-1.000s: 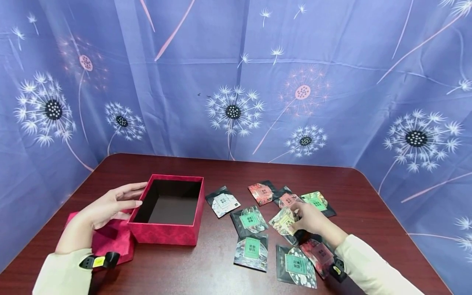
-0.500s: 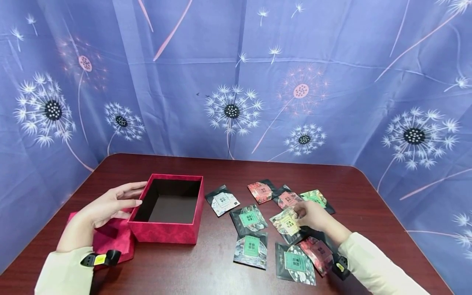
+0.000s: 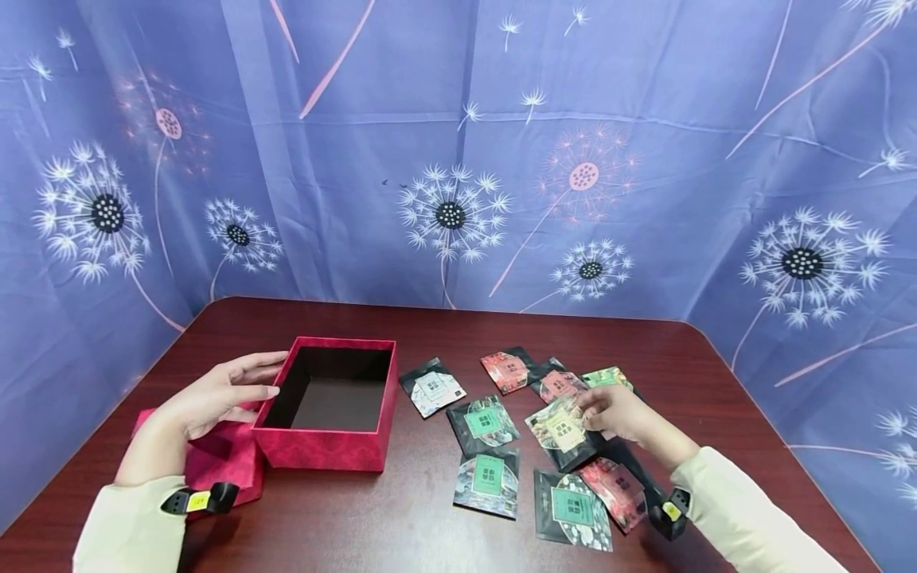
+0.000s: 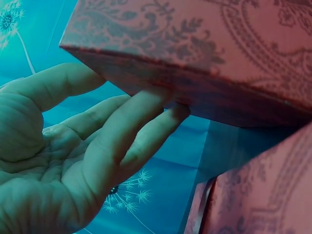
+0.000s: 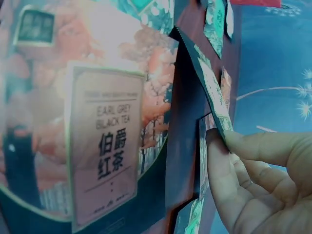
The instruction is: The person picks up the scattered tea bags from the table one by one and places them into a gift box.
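Observation:
My right hand [image 3: 630, 418] pinches the right edge of a tea bag packet [image 3: 561, 430] with a pale yellow label. In the right wrist view, thumb and finger hold that packet [image 5: 213, 90] by its edge, and it stands tilted. Close by lies a red packet [image 5: 105, 141] printed "Earl Grey Black Tea". My left hand [image 3: 211, 402] touches the left wall of a red gift box [image 3: 322, 450], its fingers fairly straight. The box stands uncovered, with a dark, bare interior. In the left wrist view, the fingertips meet the patterned side of the box [image 4: 146, 68].
A red box lid [image 3: 222, 461] lies under my left forearm, against the box. Several other tea packets are spread across the right half, including a white one [image 3: 433, 388] beside the box and a green-labelled one [image 3: 487, 481]. A blue dandelion curtain [image 3: 458, 143] hangs behind the table.
My right hand has drawn the yellow-labelled packet slightly right and lifted its edge so it tilts. My left hand and the box have stayed put.

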Demonstrator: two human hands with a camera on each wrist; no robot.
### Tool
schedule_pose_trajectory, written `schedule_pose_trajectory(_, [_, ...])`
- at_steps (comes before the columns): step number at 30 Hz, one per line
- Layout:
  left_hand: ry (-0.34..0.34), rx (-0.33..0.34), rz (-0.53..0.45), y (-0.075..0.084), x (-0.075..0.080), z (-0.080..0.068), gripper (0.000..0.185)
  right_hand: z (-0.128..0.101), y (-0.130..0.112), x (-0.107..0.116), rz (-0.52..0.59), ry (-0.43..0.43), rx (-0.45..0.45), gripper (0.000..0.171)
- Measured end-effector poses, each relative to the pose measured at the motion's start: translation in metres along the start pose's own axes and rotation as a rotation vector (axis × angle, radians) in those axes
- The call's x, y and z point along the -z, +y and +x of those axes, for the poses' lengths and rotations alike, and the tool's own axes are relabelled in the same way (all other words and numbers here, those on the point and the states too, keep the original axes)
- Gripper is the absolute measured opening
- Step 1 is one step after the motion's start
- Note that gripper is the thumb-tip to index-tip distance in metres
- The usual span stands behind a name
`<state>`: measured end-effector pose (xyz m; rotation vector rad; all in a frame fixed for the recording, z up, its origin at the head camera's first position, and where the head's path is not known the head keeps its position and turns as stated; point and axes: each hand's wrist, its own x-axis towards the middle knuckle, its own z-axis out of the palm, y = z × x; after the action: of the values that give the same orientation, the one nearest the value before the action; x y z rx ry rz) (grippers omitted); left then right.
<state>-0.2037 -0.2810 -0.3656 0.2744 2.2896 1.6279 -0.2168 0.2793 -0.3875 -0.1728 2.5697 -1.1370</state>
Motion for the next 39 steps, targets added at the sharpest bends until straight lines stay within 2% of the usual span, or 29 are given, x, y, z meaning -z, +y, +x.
schedule_pose_trajectory(7, [0.004, 0.007, 0.008, 0.002, -0.002, -0.001, 0.070, -0.003, 0.003, 0.003, 0.134, -0.035, -0.024, 0.029])
schedule_pose_trajectory(13, [0.004, 0.009, 0.033, 0.005, -0.004, -0.001, 0.070, -0.004, 0.006, 0.008, 0.200, -0.045, -0.034, 0.033])
schedule_pose_trajectory(24, [0.008, 0.004, 0.042, 0.008, -0.007, -0.002, 0.070, -0.003, 0.005, 0.013, 0.306, -0.041, 0.013, 0.043])
schedule_pose_trajectory(32, [0.016, 0.007, 0.057, 0.011, -0.007, -0.003, 0.071, -0.004, -0.005, 0.014, 0.365, -0.060, 0.036, 0.049])
schedule_pose_trajectory(39, [0.008, 0.010, 0.046, 0.013, -0.010, -0.004, 0.072, -0.007, -0.022, 0.018, 0.420, -0.058, 0.062, 0.046])
